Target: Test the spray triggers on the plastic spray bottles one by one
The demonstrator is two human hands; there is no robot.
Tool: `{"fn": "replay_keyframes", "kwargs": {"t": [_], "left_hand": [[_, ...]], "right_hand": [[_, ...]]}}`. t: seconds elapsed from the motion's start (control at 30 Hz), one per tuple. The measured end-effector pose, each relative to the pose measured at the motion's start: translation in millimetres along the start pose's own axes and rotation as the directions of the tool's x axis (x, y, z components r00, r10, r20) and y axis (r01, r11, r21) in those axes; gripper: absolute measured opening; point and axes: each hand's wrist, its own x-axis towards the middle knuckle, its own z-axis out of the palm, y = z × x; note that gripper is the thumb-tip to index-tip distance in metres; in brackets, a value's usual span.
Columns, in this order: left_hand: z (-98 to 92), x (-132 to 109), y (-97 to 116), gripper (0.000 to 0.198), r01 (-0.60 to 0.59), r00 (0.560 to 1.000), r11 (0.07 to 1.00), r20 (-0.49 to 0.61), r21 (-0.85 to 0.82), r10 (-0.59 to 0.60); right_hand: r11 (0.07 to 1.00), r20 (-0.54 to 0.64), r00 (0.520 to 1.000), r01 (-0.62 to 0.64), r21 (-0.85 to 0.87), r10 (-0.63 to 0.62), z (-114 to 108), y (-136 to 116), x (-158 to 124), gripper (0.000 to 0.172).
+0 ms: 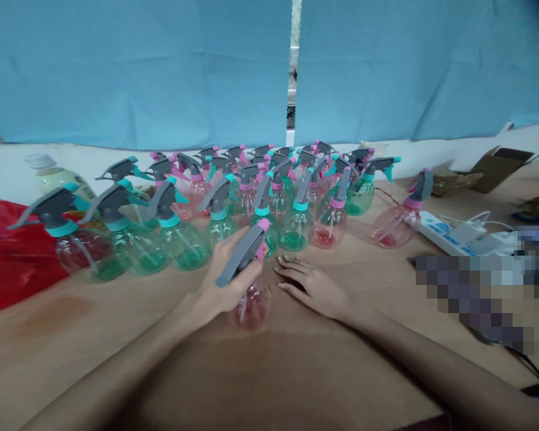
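My left hand (227,281) is closed around the neck of a pink spray bottle (251,306) with a grey trigger head, standing on the brown table (117,347) in front of me. My right hand (312,284) lies flat on the table just to the right of that bottle, fingers stretched out and holding nothing. Behind both hands stands a crowd of several green and pink spray bottles (291,230) with grey triggers. One pink spray bottle (397,221) stands apart to the right.
A red plastic bag (13,257) lies at the left, with a capped pale drink bottle (54,173) behind it. A white power strip (458,230) with cables sits at the right, near brown cardboard pieces (498,164). A blue curtain (161,72) hangs behind.
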Motion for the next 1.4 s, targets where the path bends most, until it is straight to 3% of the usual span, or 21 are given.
{"fn": "replay_keyframes", "kwargs": {"t": [0.1,0.4,0.7,1.1,1.4], "left_hand": [[1.4,-0.5,-2.4,0.009,-0.053,0.999,0.999,-0.002,0.003,0.053],[4.7,-3.4,-2.0,0.017,0.021,1.0,0.999,-0.019,0.044,-0.02],[4.6,-4.5,-3.9,0.031,0.015,1.0,0.999,-0.014,0.035,-0.014],[7.0,-6.2,-7.1,0.045,0.097,0.995,0.99,0.031,-0.106,-0.095],[7.2,-4.9,-8.8,0.044,0.089,0.995,0.984,0.047,-0.155,-0.082]], "right_hand": [[1.0,0.006,1.0,-0.004,-0.005,0.004,0.3,0.2,0.1,0.041],[1.0,0.0,1.0,0.002,0.001,-0.002,1.0,0.8,0.1,0.041],[1.0,-0.006,1.0,-0.002,-0.005,0.002,-0.2,-0.4,0.2,0.041],[1.0,-0.021,1.0,0.005,0.016,-0.005,1.5,0.9,0.0,0.041],[1.0,0.008,1.0,0.002,-0.017,-0.001,0.9,1.1,0.4,0.042]]}}
